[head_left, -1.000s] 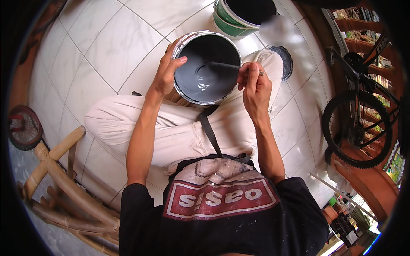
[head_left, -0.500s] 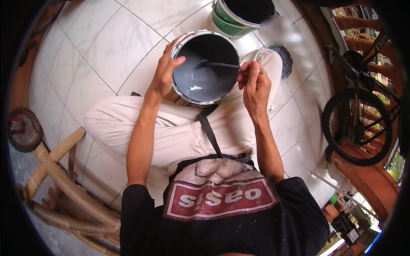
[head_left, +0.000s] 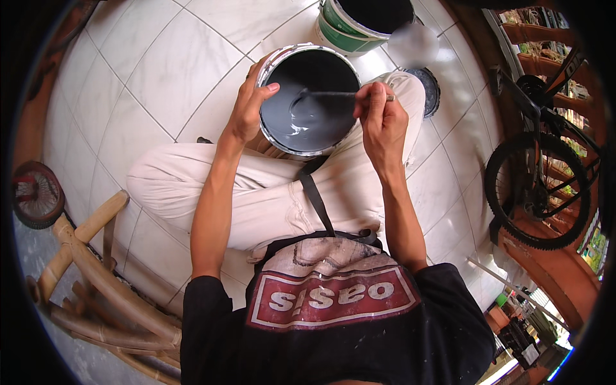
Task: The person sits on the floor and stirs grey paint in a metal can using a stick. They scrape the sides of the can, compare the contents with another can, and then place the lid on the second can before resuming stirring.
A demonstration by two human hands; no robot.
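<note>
White floor tiles (head_left: 173, 70) under a cross-legged person (head_left: 276, 205), a bicycle (head_left: 538, 196) to the right.
Grey paint-like liquid (head_left: 314, 125) is apparently being stirred in the round bucket (head_left: 274, 59) before the person; the left hand (head_left: 247, 106) grips its rim, the right hand (head_left: 384, 119) pinches a thin dark stick (head_left: 330, 94) reaching inside. Another stroke would call for a steady bucket. Beyond stands a green bucket (head_left: 340, 35).

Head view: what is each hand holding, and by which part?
Left hand: the paint bucket, by the left side of its rim. Right hand: the stirring stick, near its outer end.
</note>
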